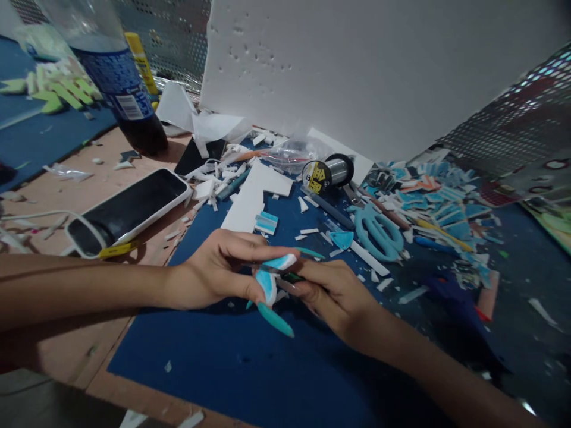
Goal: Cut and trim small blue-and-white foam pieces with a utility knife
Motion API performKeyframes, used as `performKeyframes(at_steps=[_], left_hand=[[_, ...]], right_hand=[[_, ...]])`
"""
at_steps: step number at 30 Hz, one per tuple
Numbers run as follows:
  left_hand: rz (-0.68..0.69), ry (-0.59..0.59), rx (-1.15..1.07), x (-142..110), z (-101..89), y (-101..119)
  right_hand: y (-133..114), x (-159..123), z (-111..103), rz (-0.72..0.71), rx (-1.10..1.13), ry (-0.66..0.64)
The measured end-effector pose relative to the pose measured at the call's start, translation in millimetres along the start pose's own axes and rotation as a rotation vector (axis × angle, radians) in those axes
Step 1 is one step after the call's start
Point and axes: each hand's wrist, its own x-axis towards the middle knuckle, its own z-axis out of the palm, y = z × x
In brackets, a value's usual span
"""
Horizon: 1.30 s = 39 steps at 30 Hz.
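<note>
My left hand (223, 267), with long teal nails, pinches a small blue-and-white foam piece (266, 286) between thumb and fingers, above the blue cutting mat (214, 356). My right hand (332, 291) meets it from the right, fingers closed on a thin blade-like tool (288, 286) whose tip is at the foam piece. The tool is mostly hidden by my fingers. Just beyond my hands lie a small blue-and-white foam block (266, 223) and a white foam sheet (245, 205).
Light-blue scissors (379, 232), a wire spool (328, 172) and a heap of blue foam offcuts (446, 202) lie to the right. On the left are a phone-like device (129, 208) and a cola bottle (120, 89). A large white foam board (357, 65) stands behind.
</note>
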Motion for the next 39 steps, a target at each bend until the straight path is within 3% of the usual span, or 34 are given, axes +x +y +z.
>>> performKeyframes(at_steps=[3, 7, 9, 13, 15, 21, 28, 39], left_hand=[[0.021, -0.023, 0.029, 0.0, -0.6, 0.1], [0.039, 0.040, 0.122, 3.0, -1.5, 3.4], [0.044, 0.050, 0.161, 3.8, -2.1, 4.8], [0.099, 0.119, 0.265, 2.8, -2.3, 5.3], [0.146, 0.167, 0.351, 2.4, -1.5, 4.8], [0.227, 0.143, 0.560, 3.0, -0.1, 2.5], [0.177, 0.150, 0.758, -0.8, -0.8, 1.1], [0.191, 0.114, 0.717, -1.5, -0.6, 2.5]], right_hand=[[3.2, -2.4, -5.9, 0.050, 0.065, -0.111], [4.2, -4.3, -10.3, 0.110, 0.170, -0.199], [3.7, -4.6, -10.2, 0.115, 0.170, -0.132], [-0.1, -3.8, -8.0, 0.144, 0.140, 0.135], [-4.1, -2.2, -6.7, 0.184, 0.189, 0.193], [-13.2, 4.2, -1.2, 0.342, 0.414, 0.192], [-11.4, 0.8, 3.8, 0.389, 0.598, 0.135], [-15.0, 6.1, -2.4, 0.469, 0.736, 0.102]])
